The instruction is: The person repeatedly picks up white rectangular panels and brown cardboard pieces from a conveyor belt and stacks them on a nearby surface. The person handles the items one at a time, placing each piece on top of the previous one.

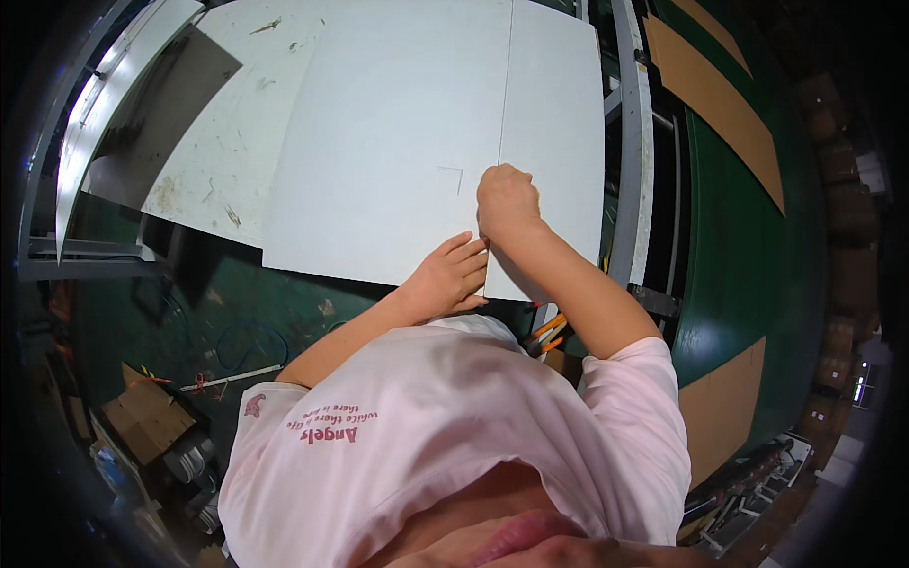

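A large white board point(388, 123) lies on the table in front of me. A thin dark line runs down it, with a narrower white strip point(554, 104) on the right of that line. My right hand point(507, 201) is closed in a fist over the line; whatever it may grip is hidden. Close to my body, my left hand point(459, 270) rests with its fingers stretched out near the board's front edge, next to the line and just below my right hand. Left of my right hand, a small L-shaped mark point(454, 175) shows on the board.
A scuffed white tabletop point(237, 133) extends left of the board, with a metal frame beyond. To the right, past a metal rail point(634, 142), brown cardboard sheets point(720, 104) lie on a green surface point(720, 331). Orange-handled tools point(549, 331) stand near my waist.
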Motion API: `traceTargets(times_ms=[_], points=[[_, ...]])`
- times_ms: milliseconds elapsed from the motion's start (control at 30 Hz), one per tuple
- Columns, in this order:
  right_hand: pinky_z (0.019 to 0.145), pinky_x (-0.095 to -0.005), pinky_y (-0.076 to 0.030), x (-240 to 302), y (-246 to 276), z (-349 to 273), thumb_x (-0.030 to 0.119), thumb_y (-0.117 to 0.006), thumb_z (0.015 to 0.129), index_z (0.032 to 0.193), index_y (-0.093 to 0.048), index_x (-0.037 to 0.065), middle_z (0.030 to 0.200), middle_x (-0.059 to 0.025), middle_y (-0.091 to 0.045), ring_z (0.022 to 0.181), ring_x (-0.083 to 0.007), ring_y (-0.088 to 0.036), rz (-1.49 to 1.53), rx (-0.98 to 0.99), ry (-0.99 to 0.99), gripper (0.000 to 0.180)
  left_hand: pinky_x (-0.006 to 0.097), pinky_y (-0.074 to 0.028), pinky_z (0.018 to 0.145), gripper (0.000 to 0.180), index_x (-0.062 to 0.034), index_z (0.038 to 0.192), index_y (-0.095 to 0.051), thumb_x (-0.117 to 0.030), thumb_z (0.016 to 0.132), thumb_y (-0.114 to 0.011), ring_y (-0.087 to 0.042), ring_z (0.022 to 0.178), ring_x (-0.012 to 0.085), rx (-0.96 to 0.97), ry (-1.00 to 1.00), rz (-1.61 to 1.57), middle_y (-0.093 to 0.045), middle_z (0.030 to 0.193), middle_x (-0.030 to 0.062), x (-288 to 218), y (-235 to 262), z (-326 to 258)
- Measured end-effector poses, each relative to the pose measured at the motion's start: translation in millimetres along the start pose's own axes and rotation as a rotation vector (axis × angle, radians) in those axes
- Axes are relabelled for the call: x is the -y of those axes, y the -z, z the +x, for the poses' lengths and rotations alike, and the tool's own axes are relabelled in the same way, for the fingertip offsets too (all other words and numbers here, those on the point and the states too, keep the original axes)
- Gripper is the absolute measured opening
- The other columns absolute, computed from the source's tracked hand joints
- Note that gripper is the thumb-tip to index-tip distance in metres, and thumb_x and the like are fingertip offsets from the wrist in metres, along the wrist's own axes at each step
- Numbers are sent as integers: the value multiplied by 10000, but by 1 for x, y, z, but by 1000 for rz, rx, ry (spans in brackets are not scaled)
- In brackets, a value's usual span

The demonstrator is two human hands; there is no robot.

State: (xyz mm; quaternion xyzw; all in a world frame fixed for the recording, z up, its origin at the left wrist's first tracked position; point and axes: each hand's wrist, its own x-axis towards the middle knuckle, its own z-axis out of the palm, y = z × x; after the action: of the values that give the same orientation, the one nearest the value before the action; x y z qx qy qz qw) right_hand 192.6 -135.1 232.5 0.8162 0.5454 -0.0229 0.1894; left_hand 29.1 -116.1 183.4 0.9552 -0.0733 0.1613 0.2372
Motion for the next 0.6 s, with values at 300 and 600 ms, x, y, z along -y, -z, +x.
traceTargets(times_ms=[300, 600], points=[[977, -467, -414, -71, 44, -70, 314, -736, 738, 1203, -543, -15, 1192, -224, -565, 1117, -403, -512, 692, -660, 198, 601, 480, -348, 1077, 503, -55, 1094, -597, -292, 681, -758, -475, 1234, 327, -22, 35, -86, -557, 1256, 112, 34, 24, -2], [907, -398, -439, 9, -48, -35, 153, -737, 703, 777, -602, 53, 924, -94, -567, 929, -265, -514, 866, -566, 745, 184, 490, -206, 1132, 567, -97, 1362, -468, -420, 898, -504, -309, 1388, 316, -372, 917, 471, -407, 1458, 139, 213, 50, 24]])
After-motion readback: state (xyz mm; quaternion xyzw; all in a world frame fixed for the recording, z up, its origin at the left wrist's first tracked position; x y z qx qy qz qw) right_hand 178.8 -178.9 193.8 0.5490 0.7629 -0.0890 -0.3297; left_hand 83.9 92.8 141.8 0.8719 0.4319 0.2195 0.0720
